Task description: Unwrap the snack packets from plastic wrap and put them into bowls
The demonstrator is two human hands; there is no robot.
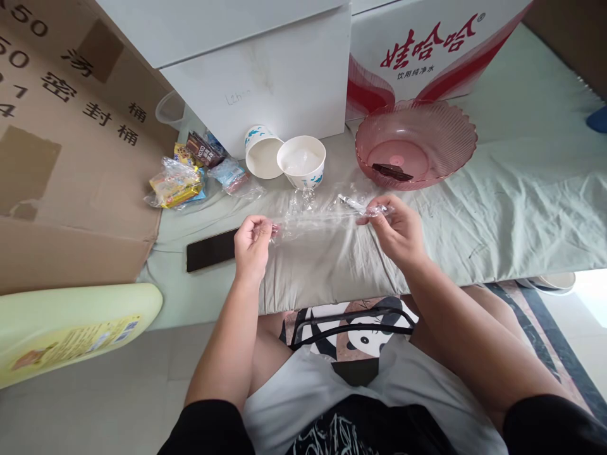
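Note:
Clear plastic film (318, 219) is drawn out between my two hands above the front of the cloth-covered surface. My left hand (253, 243) pinches its left end, close to a black phone (211, 249). On the other side, my right hand (397, 230) grips the opposite end with thumb and fingers. Just behind the film stands an upright paper cup (308, 172) with something whitish inside. A second paper cup (263, 153) lies tipped beside it. To the right, a pink ribbed bowl (441, 148) contains a dark brown piece (391, 172).
Snack packets and wrappers (177, 183) are heaped at the left against a large cardboard box (95, 183). White boxes (284, 88) stand along the back. A pale yellow-green bottle (80, 322) is at the lower left. A panda-print seat (351, 328) shows between my legs.

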